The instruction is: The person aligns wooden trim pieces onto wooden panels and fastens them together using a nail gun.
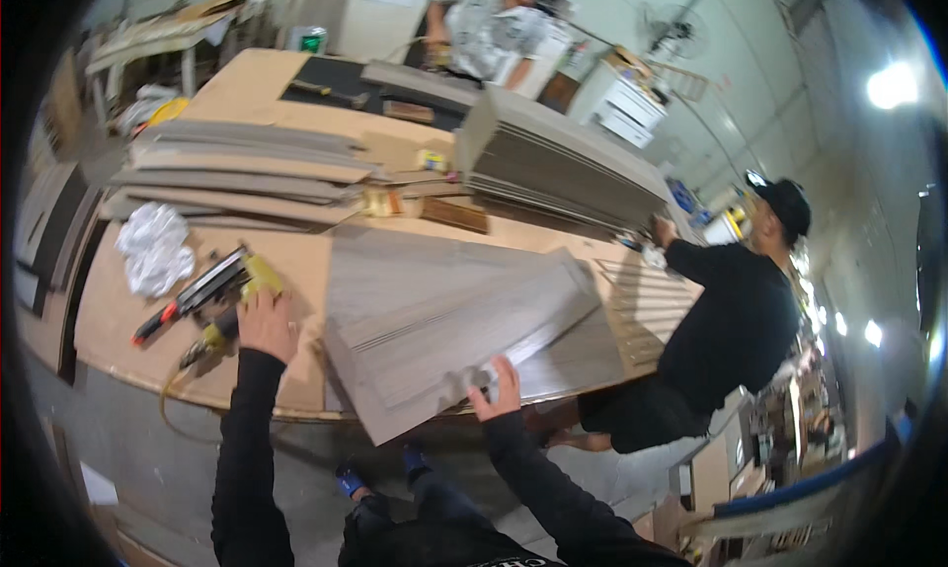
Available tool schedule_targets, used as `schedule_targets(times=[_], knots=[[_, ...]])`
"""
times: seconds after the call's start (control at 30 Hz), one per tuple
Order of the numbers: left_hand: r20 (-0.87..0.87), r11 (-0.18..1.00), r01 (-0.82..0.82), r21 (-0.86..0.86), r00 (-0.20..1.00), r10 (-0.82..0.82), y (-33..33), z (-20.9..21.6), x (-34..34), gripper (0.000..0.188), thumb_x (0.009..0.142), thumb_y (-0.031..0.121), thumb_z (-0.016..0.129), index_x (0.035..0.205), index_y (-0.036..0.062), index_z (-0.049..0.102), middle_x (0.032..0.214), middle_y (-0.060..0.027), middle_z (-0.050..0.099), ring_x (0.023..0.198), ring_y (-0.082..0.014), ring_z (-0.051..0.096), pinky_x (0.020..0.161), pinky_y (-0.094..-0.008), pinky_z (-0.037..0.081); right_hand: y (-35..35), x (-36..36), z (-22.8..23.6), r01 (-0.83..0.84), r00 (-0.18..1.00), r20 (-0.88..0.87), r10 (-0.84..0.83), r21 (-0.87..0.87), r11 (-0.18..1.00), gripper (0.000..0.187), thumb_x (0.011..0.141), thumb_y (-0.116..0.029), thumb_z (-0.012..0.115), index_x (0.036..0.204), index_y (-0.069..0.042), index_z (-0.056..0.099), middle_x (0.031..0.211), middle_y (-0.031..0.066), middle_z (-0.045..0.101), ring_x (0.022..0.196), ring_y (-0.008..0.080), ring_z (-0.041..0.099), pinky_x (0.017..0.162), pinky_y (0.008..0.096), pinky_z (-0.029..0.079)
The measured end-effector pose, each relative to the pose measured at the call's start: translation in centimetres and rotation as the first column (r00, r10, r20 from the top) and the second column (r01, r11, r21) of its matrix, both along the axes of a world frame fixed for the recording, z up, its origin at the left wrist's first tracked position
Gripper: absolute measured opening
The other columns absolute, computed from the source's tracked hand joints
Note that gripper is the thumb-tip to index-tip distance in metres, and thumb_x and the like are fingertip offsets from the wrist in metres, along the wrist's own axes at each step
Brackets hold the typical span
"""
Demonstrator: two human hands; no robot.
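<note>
Left grip [267, 327]: I have the forearm rising from the lower edge, palm down, fingers over the nail gun [261, 277]; how tightly they close I can't tell.
Right grip [500, 391]: I see it angled up and leftward, thumb and fingers apart; whether it has hold of anything I can't tell.
Grey panel [464, 335]: askew on the table [111, 315], near edge at my right grip, one corner overhanging.
</note>
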State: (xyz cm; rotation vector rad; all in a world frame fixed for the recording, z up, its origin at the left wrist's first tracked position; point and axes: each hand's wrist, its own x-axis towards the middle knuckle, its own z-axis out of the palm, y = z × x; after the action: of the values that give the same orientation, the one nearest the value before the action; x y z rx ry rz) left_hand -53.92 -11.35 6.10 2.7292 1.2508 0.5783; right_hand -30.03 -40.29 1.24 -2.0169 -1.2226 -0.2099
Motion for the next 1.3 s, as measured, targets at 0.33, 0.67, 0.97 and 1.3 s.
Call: schedule_targets(times=[0.33,0.67,0.97,1.3], knots=[[0.397,0.971,0.13,-0.203,0.917,-0.04,-7.8,-7.5,2.9,0.017,0.075,0.011,0.058,0.09,0.002,0.059,0.082,-0.0159,0.047,0.076,-0.0334,0.05,0.066,-0.0411,0.042,-2.2,7.9,-4.6,0.482,0.52,-0.804,-0.288,-0.002,0.876,0.086,0.068,-0.02,0.071,0.134,0.002,0.019,0.132,0.0265,0.029,0.108,0.0281,0.046,0.089,0.034,0.039],[0.649,0.662,0.299,-0.688,0.662,0.375,-24.1,-7.1,-0.9,0.031,0.084,0.017,0.052,0.109,-0.001,0.056,0.102,-0.0164,0.06,0.093,-0.0234,0.058,0.085,-0.0314,0.042,-3.6,11.0,-5.6,0.342,0.508,-0.85,-0.141,0.049,0.938,0.076,0.074,-0.002,0.062,0.133,0.004,0.016,0.134,0.0214,0.029,0.118,0.0243,0.038,0.093,0.0321,0.036],[0.634,0.596,0.303,-0.744,0.603,0.484,-27.3,-6.4,5.4,0.029,0.084,0.017,0.051,0.107,-0.0009,0.057,0.098,-0.0141,0.063,0.091,-0.0166,0.059,0.081,-0.0264,0.043,-4.5,10.5,0.1,-0.063,0.991,-0.123,0.055,-0.066,0.996,0.074,0.066,-0.022,0.07,0.129,-0.007,0.033,0.131,0.0226,0.034,0.122,0.0322,0.033,0.101,0.0393,0.026],[0.622,0.281,0.789,-0.546,0.157,0.767,-32.8,-11.9,4.6,0.06,0.086,0.02,0.052,0.134,0.0056,0.017,0.096,-0.0076,0.055,0.084,-0.0162,0.057,0.074,-0.0288,0.047,-7.9,-0.3,2.1,-0.54,0.84,-0.347,0.416,-0.467,0.701,0.048,0.062,-0.031,0.073,0.107,-0.021,0.06,0.131,0.0064,0.04,0.129,0.0311,0.023,0.1,0.0579,0.008]])
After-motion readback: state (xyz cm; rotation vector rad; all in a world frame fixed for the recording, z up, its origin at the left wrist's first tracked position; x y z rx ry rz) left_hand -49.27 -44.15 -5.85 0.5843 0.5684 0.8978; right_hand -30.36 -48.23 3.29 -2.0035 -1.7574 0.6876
